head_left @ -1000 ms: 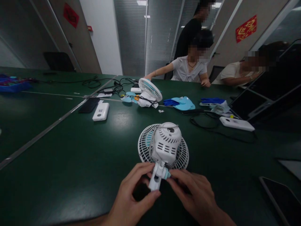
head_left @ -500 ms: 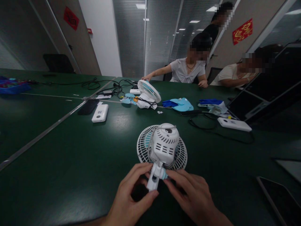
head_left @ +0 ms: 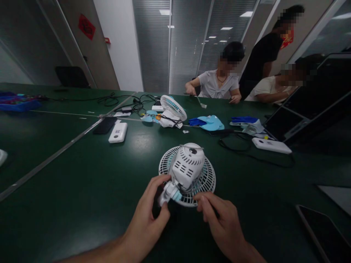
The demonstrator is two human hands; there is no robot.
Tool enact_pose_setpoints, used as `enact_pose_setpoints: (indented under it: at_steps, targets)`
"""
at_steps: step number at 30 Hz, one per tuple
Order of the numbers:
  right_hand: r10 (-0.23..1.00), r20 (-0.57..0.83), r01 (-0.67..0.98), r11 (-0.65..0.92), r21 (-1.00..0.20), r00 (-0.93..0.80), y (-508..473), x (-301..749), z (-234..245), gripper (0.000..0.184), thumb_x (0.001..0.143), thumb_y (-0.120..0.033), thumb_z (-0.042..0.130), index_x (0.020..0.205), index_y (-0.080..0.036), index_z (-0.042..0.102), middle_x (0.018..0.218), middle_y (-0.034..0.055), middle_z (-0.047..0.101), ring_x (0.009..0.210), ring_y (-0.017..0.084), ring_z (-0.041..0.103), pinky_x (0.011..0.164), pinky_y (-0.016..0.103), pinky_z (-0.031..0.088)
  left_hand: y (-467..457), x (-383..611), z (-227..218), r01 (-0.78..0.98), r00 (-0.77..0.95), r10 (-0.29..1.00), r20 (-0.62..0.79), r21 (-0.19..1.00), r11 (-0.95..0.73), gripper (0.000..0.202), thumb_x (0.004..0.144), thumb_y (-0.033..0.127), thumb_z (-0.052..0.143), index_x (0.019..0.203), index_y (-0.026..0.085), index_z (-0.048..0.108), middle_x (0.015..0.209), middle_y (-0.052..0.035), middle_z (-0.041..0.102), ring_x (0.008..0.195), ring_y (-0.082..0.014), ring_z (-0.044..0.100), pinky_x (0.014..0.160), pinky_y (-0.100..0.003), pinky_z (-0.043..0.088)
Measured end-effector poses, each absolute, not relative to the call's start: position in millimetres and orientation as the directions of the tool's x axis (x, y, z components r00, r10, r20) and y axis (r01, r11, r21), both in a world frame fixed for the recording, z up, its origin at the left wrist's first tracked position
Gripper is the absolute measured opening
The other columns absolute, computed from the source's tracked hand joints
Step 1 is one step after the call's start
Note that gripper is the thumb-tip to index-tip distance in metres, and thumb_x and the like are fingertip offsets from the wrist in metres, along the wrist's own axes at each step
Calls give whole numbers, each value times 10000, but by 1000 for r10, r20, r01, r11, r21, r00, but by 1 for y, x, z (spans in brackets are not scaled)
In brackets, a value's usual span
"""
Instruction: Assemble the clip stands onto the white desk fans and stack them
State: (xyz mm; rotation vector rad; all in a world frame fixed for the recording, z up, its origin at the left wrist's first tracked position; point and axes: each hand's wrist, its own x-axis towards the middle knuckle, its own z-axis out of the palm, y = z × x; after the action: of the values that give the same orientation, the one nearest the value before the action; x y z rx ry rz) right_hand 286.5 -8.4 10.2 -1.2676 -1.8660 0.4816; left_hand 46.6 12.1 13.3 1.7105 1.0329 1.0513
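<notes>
A small white desk fan (head_left: 189,168) lies face down on the green table (head_left: 82,190), its round grille flat and its motor housing up. My left hand (head_left: 149,219) is closed on the fan's white stem (head_left: 168,191), thumb and fingers pinching it beside a light blue knob. My right hand (head_left: 219,223) is just right of the stem, fingers curled together near the grille's edge; whether it holds anything I cannot make out.
A second fan (head_left: 171,113) lies further back among black cables and blue blade parts (head_left: 211,122). A white power bank (head_left: 117,132), a phone (head_left: 104,125) and a white box (head_left: 271,145) lie around. People sit and stand at the far side. Tablets lie at right.
The fan's stem has swung left and the housing tilted with it. My right hand has come off the knob and drawn back a little. A standing person moved right.
</notes>
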Motion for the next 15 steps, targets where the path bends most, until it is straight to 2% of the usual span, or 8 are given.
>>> enact_pose_setpoints:
  at_steps: [3,6,10,13,15]
  targets:
    - [905,402,549,407,-730,-137,-7,288,11,315,1115,-309,440,996,-206,713,677,-41,657,498,99,621,515,201,461,27,43,28,363,309,913,265,855,-371,590,930,111,516,1477,319,442,1475,-89,524,1337,-279,546,1147,-510,464]
    - [907,394,538,408,-738,-149,-8,287,12,323,1113,-313,443,979,-200,715,675,-37,653,508,103,629,509,200,460,42,44,40,522,336,911,238,758,-390,589,891,232,672,1435,227,447,1375,-139,586,1238,-320,603,1061,-532,515]
    - [897,408,545,431,-719,-170,-10,289,13,312,1108,-311,457,975,-204,719,661,-37,647,508,112,634,506,203,468,57,40,48,586,360,914,189,716,-379,267,965,323,635,1202,209,591,1099,-83,699,925,-246,690,818,-414,560]
    - [881,437,552,458,-697,-179,-11,293,11,305,1103,-310,469,964,-213,723,657,-39,652,497,112,637,500,204,477,54,23,49,617,342,923,176,699,-362,186,980,319,611,1137,220,602,1005,-45,717,804,-199,685,702,-331,526]
    - [877,446,560,463,-687,-179,-10,296,9,306,1101,-318,470,961,-219,724,654,-41,652,489,115,638,499,207,486,43,4,48,644,311,934,174,684,-342,171,986,333,599,1120,227,599,986,-39,720,791,-197,689,693,-320,523]
